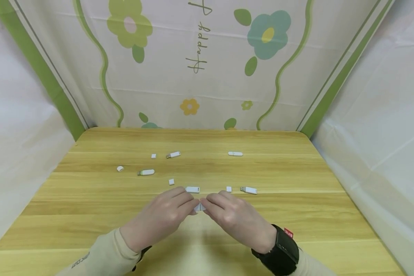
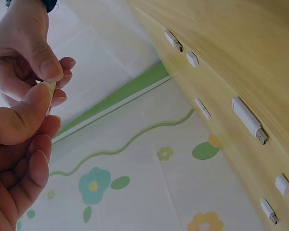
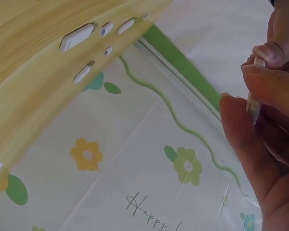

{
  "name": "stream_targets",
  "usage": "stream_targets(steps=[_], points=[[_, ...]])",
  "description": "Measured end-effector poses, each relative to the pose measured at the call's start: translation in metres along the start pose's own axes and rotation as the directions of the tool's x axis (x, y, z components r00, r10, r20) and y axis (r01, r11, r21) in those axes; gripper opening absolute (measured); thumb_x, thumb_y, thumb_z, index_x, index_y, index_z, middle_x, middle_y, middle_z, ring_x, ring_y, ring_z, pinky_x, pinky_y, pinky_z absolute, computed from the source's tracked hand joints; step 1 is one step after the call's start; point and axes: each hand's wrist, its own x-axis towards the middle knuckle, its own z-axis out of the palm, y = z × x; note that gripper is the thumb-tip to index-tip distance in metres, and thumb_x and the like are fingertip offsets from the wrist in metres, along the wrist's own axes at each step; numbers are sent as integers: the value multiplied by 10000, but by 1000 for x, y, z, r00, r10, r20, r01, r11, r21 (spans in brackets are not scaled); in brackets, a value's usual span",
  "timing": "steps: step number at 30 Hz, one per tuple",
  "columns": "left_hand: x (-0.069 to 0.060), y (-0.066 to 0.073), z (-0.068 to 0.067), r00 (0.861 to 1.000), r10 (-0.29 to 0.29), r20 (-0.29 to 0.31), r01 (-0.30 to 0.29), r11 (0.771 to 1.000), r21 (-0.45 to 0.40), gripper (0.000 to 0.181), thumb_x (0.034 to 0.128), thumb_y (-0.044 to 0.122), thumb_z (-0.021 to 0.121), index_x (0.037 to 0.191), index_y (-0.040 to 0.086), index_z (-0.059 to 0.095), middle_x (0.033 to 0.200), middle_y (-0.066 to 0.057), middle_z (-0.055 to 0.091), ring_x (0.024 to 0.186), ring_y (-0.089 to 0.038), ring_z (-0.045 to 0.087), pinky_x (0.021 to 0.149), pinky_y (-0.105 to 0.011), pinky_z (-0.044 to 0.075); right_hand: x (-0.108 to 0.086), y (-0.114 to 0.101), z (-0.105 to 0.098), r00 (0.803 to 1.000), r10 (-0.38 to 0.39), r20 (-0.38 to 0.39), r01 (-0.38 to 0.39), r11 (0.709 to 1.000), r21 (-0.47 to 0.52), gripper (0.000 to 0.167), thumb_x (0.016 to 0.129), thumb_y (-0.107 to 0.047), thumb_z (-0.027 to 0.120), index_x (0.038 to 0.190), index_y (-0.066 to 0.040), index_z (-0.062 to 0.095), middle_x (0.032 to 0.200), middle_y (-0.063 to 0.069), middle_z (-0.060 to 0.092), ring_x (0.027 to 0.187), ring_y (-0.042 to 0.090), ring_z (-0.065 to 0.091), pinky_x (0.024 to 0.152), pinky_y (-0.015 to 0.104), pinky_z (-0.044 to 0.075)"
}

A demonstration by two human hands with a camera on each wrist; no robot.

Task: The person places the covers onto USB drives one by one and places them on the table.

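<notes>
Both hands meet at the middle near side of the table, pinching a small white piece [image 1: 199, 207] between thumbs and fingers. The left hand [image 1: 165, 214] holds its left end and the right hand [image 1: 236, 220] its right end. In the left wrist view the white piece [image 2: 50, 94] is mostly covered by the left hand [image 2: 19, 139] and right hand [image 2: 29, 57]. The right wrist view has the piece [image 3: 253, 103] seen edge-on in the right hand [image 3: 274, 130], with the left hand [image 3: 282, 38] beyond. Just past the fingers lies an uncapped white USB stick [image 1: 193, 189].
On the wooden table [image 1: 72, 199] lie other uncapped sticks [image 1: 173, 155], [image 1: 146, 172] and one at right [image 1: 249, 190], loose caps [image 1: 171, 181], a cap [image 1: 229, 189] and a rounded cap [image 1: 120, 168]. A capped stick [image 1: 235, 153] lies at the back. Printed cloth [image 1: 207, 92] hangs behind.
</notes>
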Motion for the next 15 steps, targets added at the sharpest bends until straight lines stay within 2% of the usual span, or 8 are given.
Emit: stream_targets(steps=[4,7,11,15], points=[[1,0,1,1000,-13,18,13,1000,-4,51,904,46,706,868,11,705,823,-24,645,721,-141,545,659,-184,490,-1,1,-1,1000,5,-9,-5,1000,13,394,717,-36,868,1079,7,719,959,28,669,818,113,627,761,166,529],[1,1,1,999,-34,31,35,999,-24,151,774,41,813,879,15,706,829,-20,653,734,-142,559,678,-188,499,-1,3,-1,1000,12,-21,-11,999,32,383,720,-44,869,1069,5,720,953,28,668,830,116,637,771,172,532],[0,0,3,998,-53,33,55,997,-49,150,777,44,803,892,20,710,837,-15,660,745,-142,571,687,-195,505,-2,5,0,1000,19,-21,-18,999,39,380,725,-59,871,1067,1,719,949,25,665,834,115,640,775,172,533],[0,-2,8,998,-61,26,63,996,-67,152,785,63,792,902,16,708,846,-17,666,745,-147,575,686,-200,507,-4,7,1,999,42,12,-42,998,45,346,746,-71,866,1058,-17,726,944,17,669,837,112,644,759,167,533]])
